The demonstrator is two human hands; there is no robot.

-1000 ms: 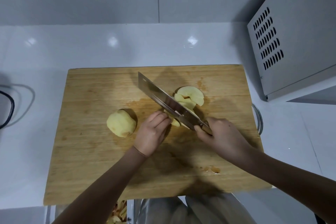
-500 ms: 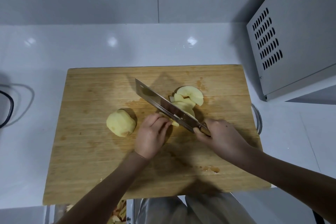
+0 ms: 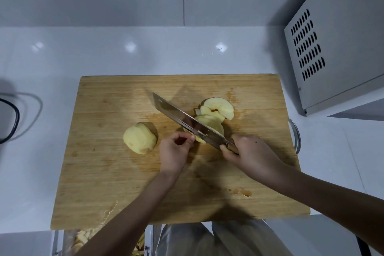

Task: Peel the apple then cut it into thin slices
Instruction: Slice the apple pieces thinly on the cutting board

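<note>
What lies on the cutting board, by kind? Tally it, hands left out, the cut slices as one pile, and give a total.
Knife: 1
Uncut peeled apple half: 1
Apple piece being sliced: 1
Pile of slices: 1
Total: 4

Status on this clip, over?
Right hand grips knife, blade on the apple piece. Left hand pinches that piece; slices fanned beyond blade. Peeled half sits on board, uncut. Nothing in the way.

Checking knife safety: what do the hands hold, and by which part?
The right hand grips the cleaver by its handle; the left hand pinches the apple piece at its near end.
</note>
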